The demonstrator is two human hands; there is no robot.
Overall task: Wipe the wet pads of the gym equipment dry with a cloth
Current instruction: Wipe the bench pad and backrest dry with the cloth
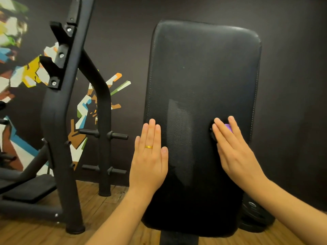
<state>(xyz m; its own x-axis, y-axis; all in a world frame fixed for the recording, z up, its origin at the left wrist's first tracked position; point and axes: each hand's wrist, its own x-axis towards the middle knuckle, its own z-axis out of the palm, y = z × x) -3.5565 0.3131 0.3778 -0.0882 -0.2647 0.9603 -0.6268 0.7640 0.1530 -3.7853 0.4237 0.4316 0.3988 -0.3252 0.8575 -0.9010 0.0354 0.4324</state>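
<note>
A tall black padded backrest [203, 71] fills the middle of the head view, with a paler streak down its lower middle. My left hand [150, 156] lies flat on the pad's lower left edge, fingers straight, a gold ring on one finger. My right hand [233, 147] presses flat on the pad's right side. Under its fingers sits a small cloth [228, 127], purple at the top and dark at the left edge, mostly hidden by the hand.
A black steel rack [58, 112] with bar hooks and weight pegs stands to the left on the wooden floor [99, 209]. A black weight plate [254, 218] lies behind the pad at the lower right. A dark wall with a coloured mural is behind.
</note>
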